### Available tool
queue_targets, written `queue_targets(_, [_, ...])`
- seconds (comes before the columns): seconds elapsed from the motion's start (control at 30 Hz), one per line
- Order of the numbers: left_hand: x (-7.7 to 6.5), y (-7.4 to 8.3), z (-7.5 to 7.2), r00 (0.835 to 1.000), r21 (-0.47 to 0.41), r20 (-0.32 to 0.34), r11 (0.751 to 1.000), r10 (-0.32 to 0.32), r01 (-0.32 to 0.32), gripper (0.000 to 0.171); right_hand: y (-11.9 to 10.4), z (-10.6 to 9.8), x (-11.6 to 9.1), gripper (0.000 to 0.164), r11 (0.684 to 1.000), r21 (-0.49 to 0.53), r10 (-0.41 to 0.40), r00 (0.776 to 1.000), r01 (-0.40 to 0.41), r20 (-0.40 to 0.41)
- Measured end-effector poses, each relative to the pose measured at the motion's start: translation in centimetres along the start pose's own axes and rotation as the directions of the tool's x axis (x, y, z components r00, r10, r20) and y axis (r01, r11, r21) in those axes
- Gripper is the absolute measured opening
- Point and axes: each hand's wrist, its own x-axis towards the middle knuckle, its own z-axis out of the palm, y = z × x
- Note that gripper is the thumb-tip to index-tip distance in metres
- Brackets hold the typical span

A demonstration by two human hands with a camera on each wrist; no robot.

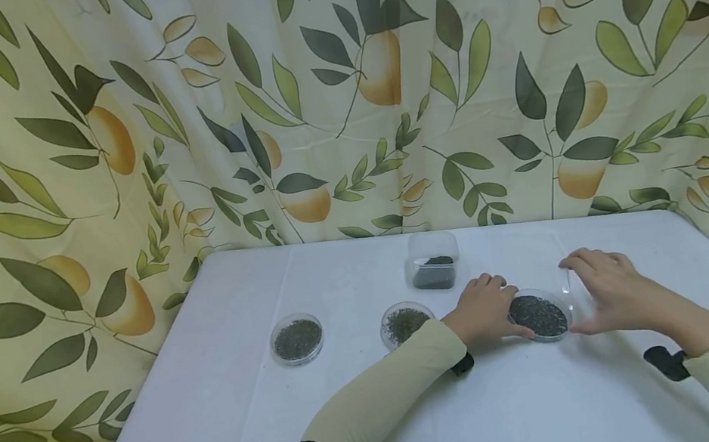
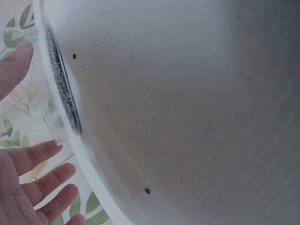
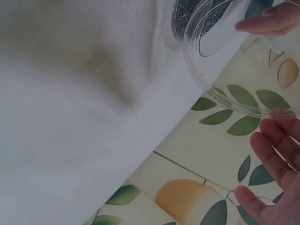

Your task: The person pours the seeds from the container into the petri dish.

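Dark, coarse grains fill a round clear petri dish point(image 1: 538, 316) on the right side of the table. My left hand point(image 1: 486, 310) holds this dish from its left side, thumb at the near rim and index finger at the far one. On the other side, my right hand point(image 1: 616, 293) grips a clear round lid point(image 1: 567, 288) between thumb and fingers, tipped up on edge beside the dish. In the right wrist view the transparent lid point(image 3: 220, 101) overlaps the grains, its rim against the fingertips point(image 3: 283, 114).
Two more petri dishes with dark grains, one at the left point(image 1: 297, 339) and one in the middle point(image 1: 404, 320), stand on the white table point(image 1: 222, 439). The left forearm partly covers the middle one. Behind them is a clear square box point(image 1: 433, 263) with dark contents. A leaf-patterned curtain point(image 1: 342, 139) hangs behind.
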Motion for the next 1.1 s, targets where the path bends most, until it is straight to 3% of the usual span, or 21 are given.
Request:
queue_targets(0.33, [0.2, -0.1, 0.1, 1.000, -0.009, 0.017, 1.000, -0.005, 0.006, 0.080, -0.9, 0.8, 1.3, 0.087, 0.999, 0.039, -0.014, 0.996, 0.011, 0.091])
queue_targets(1.1, [0.2, 0.0, 0.2, 1.000, -0.002, 0.008, 1.000, -0.025, 0.025, 0.079, -1.6, 3.7, 3.0, 0.081, 0.996, 0.088, -0.030, 0.981, 0.013, 0.192])
